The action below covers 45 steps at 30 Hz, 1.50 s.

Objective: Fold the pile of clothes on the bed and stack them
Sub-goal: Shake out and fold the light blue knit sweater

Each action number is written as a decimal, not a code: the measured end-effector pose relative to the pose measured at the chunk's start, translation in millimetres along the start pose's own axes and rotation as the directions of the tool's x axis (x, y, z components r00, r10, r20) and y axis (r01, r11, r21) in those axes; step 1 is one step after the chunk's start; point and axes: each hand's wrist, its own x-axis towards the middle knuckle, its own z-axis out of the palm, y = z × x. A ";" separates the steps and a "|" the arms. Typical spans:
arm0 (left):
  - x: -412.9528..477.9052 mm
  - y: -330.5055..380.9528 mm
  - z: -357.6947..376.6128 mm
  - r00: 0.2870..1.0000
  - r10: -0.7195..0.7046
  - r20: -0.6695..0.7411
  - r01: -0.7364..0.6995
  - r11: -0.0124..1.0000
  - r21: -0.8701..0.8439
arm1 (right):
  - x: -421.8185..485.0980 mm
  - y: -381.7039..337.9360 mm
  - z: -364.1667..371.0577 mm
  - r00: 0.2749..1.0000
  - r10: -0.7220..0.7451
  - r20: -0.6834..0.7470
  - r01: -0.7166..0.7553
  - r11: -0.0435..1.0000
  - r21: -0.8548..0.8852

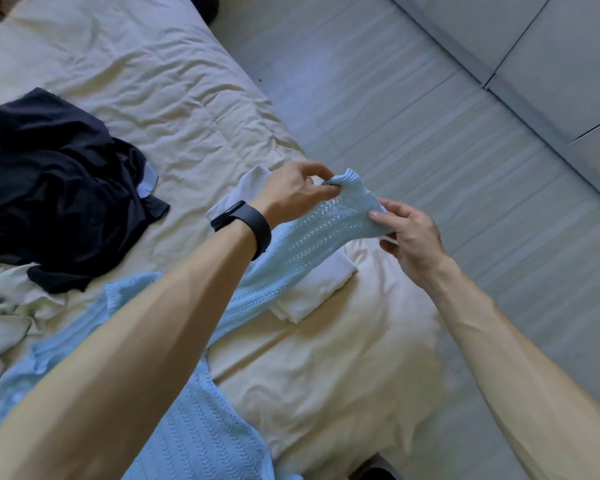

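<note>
A light blue knitted sweater lies across the near part of the cream bed, with one sleeve stretched up towards the bed's right edge. My left hand, with a black band on its wrist, pinches the sleeve's ribbed cuff. My right hand grips the same cuff from the right side. Under the raised sleeve rests a folded white garment. A crumpled dark navy garment sits at the left, with pale crumpled clothes below it.
The bed's right edge runs diagonally beside a pale tiled floor. Grey cabinet fronts line the upper right. A dark object shows at the bottom edge by the bed's corner.
</note>
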 end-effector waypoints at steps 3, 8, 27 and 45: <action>-47.2 -21.7 -28.5 0.967 -0.149 0.207 0.193 0.958 -0.212 | -45.0 11.6 22.9 0.992 -0.044 0.119 0.058 0.992 -0.114; -168.7 -110.9 -68.0 0.895 -0.395 0.206 0.444 0.756 -0.481 | -135.7 75.8 104.8 0.906 -0.089 0.414 0.224 0.930 -0.291; -588.1 -508.7 62.2 0.345 -0.933 0.105 0.338 0.020 -0.941 | -313.8 412.2 268.2 0.825 0.397 0.403 0.539 -0.337 -0.772; -573.7 -515.3 48.6 0.576 -0.796 -0.188 0.787 0.602 -0.134 | -290.2 375.5 326.5 0.993 0.116 0.001 -0.063 0.549 -0.834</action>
